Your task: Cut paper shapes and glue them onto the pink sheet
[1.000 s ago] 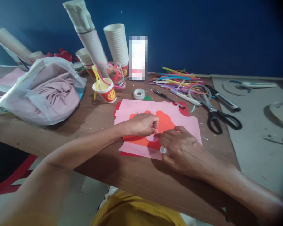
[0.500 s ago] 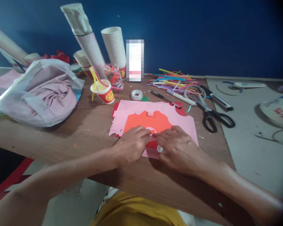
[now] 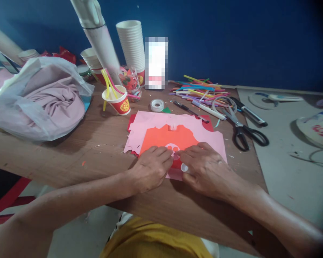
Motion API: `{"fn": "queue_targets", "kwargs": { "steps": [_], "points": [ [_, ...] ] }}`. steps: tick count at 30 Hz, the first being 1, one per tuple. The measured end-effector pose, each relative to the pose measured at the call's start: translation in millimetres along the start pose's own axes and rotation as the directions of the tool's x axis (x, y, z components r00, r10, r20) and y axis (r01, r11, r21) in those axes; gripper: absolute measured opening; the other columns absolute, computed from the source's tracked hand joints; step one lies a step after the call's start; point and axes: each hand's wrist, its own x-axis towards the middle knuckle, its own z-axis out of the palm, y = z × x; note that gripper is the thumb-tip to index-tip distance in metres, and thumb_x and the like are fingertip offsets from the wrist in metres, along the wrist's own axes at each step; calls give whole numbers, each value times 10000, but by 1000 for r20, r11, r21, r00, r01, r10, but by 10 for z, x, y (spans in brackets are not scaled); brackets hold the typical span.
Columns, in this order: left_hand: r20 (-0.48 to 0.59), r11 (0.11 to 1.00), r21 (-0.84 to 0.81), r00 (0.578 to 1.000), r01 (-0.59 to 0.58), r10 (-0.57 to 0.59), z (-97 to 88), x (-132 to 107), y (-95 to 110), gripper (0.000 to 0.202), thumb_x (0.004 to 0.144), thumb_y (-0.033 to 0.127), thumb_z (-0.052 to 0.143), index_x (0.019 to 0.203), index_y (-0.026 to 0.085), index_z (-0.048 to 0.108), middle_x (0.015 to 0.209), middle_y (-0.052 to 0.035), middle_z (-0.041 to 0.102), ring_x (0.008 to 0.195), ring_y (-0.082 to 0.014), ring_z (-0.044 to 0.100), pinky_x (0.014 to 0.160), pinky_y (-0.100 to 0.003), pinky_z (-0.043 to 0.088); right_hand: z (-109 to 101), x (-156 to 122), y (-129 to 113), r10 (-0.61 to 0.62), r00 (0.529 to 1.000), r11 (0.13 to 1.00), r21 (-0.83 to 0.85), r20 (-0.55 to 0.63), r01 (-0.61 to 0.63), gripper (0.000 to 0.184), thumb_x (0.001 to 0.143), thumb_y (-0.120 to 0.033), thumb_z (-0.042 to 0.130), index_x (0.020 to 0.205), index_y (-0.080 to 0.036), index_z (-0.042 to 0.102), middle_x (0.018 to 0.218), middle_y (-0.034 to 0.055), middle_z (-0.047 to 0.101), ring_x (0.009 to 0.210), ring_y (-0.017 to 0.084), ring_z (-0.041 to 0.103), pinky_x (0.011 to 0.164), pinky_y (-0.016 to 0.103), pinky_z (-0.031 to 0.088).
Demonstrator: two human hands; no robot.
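An orange paper sheet [image 3: 164,138] lies on pink paper sheets [image 3: 153,123] on a wooden table [image 3: 102,136]. A small pink paw-shaped cut-out [image 3: 172,147] sits on the orange sheet. My left hand [image 3: 150,168] and my right hand [image 3: 203,166] meet at its near edge, fingertips curled and pinched together on it. A small white round thing [image 3: 185,167], perhaps a cap or a tape roll, is tucked under my right thumb.
A tape roll [image 3: 157,105], a red paper cup with straws [image 3: 117,100], stacked white cups [image 3: 131,46], coloured straws [image 3: 197,89], pens [image 3: 190,111] and black scissors [image 3: 242,130] lie behind the papers. A plastic bag with pink cloth [image 3: 40,100] fills the left side.
My left hand has slid toward me from the orange sheet's middle to its near edge, uncovering the pink cut-out. My right hand has stayed in place.
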Motion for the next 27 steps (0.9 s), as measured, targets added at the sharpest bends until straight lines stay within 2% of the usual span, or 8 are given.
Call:
{"fn": "queue_targets", "kwargs": {
  "steps": [21,27],
  "points": [
    [12,1000,20,1000,13,-14,5,11,15,213,843,172,400,924,104,585,1114,-132,566,1009,-246,494,796,-369,418,76,2,26,-5,997,1000,31,-73,7,158,683,-148,481,773,-149,610,764,71,662,758,231,553,787,369,332],
    [28,1000,14,999,20,-21,9,14,14,223,838,180,407,964,108,576,1142,-134,552,1023,-252,485,799,-376,420,82,-4,15,-2,998,1000,29,-67,4,185,696,-152,476,807,-140,624,780,79,665,776,236,562,813,382,330]
  ]
}}
